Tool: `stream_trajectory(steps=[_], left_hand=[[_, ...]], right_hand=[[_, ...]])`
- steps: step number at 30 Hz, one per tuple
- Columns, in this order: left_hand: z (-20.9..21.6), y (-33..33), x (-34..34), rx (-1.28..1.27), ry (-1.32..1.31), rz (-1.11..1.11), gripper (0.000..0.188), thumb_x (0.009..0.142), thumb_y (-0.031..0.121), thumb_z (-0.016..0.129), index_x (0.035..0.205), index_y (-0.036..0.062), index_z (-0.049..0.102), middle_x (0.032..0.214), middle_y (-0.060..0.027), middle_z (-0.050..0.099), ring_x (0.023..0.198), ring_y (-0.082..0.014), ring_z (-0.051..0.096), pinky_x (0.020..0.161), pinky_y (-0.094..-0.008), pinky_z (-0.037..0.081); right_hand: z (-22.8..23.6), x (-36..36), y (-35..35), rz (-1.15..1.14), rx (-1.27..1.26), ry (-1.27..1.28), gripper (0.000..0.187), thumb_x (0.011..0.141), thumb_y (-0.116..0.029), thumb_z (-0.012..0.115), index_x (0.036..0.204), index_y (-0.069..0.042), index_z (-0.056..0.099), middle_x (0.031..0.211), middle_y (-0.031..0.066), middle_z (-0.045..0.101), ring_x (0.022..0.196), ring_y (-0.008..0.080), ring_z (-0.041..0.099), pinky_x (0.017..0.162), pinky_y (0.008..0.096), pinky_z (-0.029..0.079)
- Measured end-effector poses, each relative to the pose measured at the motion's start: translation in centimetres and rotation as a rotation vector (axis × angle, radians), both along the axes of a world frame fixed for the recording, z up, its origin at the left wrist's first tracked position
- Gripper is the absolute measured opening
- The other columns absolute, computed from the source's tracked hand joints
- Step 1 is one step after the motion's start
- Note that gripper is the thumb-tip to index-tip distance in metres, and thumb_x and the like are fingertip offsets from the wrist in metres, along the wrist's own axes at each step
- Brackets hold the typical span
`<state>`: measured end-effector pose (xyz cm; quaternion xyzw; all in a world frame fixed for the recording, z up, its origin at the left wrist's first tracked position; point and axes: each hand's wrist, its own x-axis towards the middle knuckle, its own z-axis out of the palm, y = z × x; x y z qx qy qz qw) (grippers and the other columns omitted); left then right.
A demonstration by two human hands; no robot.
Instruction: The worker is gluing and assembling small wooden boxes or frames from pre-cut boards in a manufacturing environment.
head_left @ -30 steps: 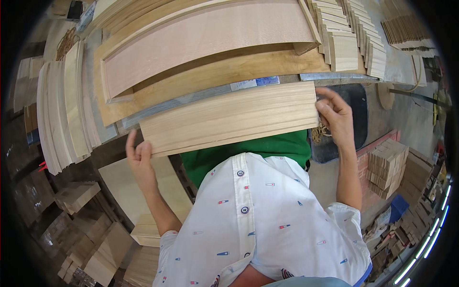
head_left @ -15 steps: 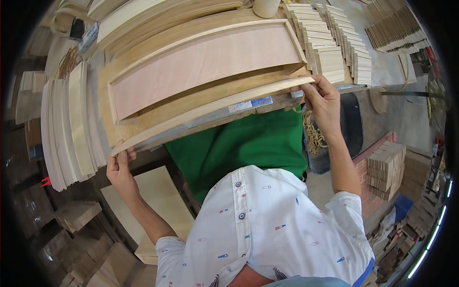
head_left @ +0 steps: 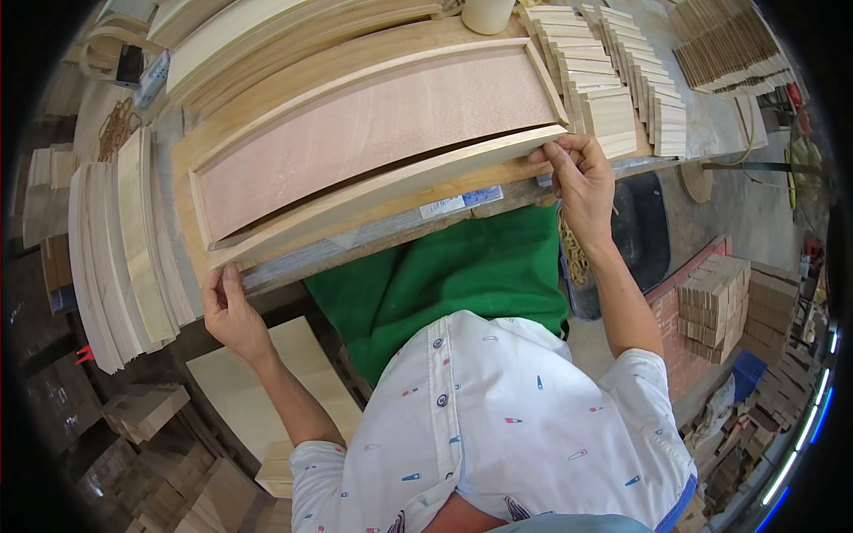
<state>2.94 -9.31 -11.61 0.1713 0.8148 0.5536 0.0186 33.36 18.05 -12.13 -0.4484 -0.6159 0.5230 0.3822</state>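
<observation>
A long, shallow wooden box (head_left: 373,133) with a pinkish plywood bottom lies on the bench, its far side and both short ends walled. Along its near side stands a long wooden strip (head_left: 400,193), held at both ends. My left hand (head_left: 235,313) grips the strip's left end between thumb and fingers. At the other end, my right hand (head_left: 582,182) pinches it near the box's right corner. A narrow dark gap shows between the strip and the bottom panel. Whether the strip's ends touch the short walls is hard to tell.
Small wooden pieces (head_left: 604,115) lie in overlapping rows to the right. Long boards (head_left: 142,240) are stacked at the left, more (head_left: 293,44) behind the box. A pale cup-like container (head_left: 487,16) stands at the back. A green cloth (head_left: 444,266) covers my lap below the bench edge.
Both hands have brought the strip away from me, up against the box's near side. The gap between strip and box has narrowed, and the strip's broad face now shows.
</observation>
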Motion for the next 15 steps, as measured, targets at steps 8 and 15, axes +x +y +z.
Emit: stream_trajectory(steps=[8, 15], left_hand=[[-0.8, 1.0, -0.3, 0.04, 0.059, 0.032, 0.018, 0.091, 0.009, 0.066, 0.1, -0.0059, 0.06, 0.086, -0.0051, 0.06, 0.079, -0.0108, 0.057, 0.076, -0.0249, 0.051], [-1.3, 0.5, -0.8, 0.07, 0.086, 0.026, 0.016, 0.088, 0.007, 0.068, 0.098, -0.0035, 0.061, 0.086, -0.0051, 0.06, 0.078, -0.011, 0.056, 0.072, -0.0251, 0.05]], right_hand=[[-0.1, 0.0, 0.6, -0.034, 0.004, -0.028, 0.008, 0.095, -0.01, 0.057, 0.097, -0.001, 0.058, 0.079, 0.0037, 0.07, 0.052, 0.0009, 0.046, 0.047, 0.0174, 0.037], [0.0, -0.3, 0.6, -0.054, 0.021, -0.04, 0.007, 0.095, -0.01, 0.058, 0.097, -0.003, 0.058, 0.079, 0.0031, 0.07, 0.053, 0.0018, 0.046, 0.046, 0.018, 0.037]])
